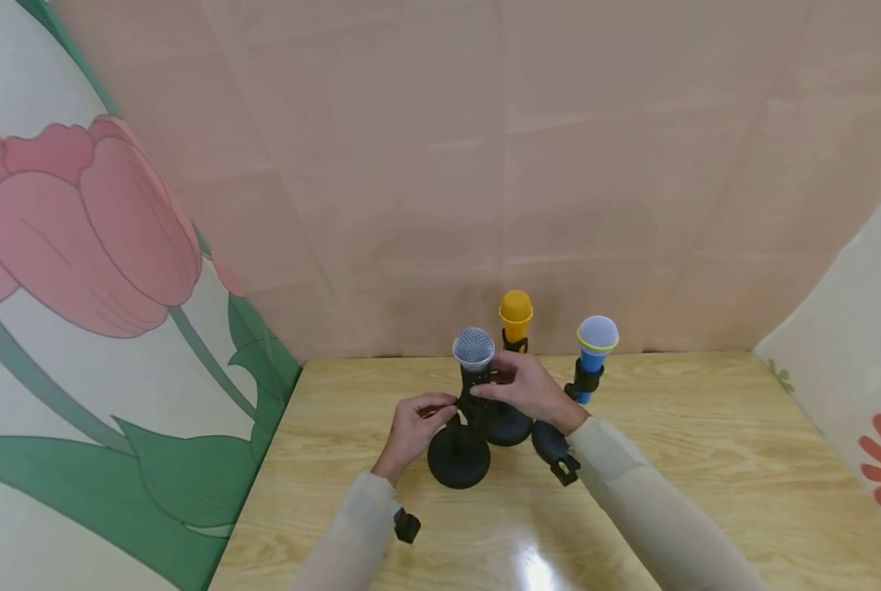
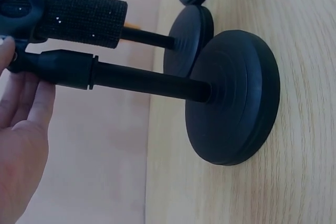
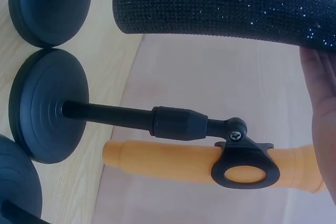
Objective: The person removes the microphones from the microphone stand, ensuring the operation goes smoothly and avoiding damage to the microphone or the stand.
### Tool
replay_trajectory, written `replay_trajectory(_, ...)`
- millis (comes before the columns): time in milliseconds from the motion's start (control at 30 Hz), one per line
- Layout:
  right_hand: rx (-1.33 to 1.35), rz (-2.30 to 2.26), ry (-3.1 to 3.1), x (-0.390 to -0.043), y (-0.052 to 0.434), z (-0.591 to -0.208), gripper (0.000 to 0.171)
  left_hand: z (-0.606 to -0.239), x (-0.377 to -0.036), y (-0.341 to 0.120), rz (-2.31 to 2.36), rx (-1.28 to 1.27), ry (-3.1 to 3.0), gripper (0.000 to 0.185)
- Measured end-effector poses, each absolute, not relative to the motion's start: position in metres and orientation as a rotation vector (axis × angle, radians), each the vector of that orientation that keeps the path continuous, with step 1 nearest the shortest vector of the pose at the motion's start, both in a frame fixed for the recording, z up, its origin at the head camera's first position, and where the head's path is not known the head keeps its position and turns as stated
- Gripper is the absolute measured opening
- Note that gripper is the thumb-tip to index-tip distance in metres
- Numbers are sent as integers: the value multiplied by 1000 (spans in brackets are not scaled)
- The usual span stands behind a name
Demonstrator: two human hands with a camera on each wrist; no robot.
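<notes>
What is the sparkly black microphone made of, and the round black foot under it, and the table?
The microphone handle looks covered in rough glitter: tiny specks sparkle. Its head seems shiny metal mesh. The round foot looks like matte black metal or plastic with faint rings; hard to tell which. The table looks like glossy pale wood, grain showing.

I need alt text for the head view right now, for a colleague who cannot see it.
Both hands work on a black glittery microphone with a silver mesh head on a black round-based desk stand: the left hand pinches at the stand's neck, the right hand holds the microphone body. Behind stand an orange microphone and a blue microphone, on a light wooden table.
</notes>
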State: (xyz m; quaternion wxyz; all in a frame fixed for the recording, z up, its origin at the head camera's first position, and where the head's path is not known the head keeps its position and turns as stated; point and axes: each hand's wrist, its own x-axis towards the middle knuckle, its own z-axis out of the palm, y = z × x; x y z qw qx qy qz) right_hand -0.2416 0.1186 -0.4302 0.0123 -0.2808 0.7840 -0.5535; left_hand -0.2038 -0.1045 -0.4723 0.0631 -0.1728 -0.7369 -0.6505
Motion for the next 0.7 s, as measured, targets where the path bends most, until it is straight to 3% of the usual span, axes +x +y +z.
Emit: replay_trajectory(700,-887,-1717,2444,-243,118,-426,42,-462,-201,-101,-1864,-496,-2312,7)
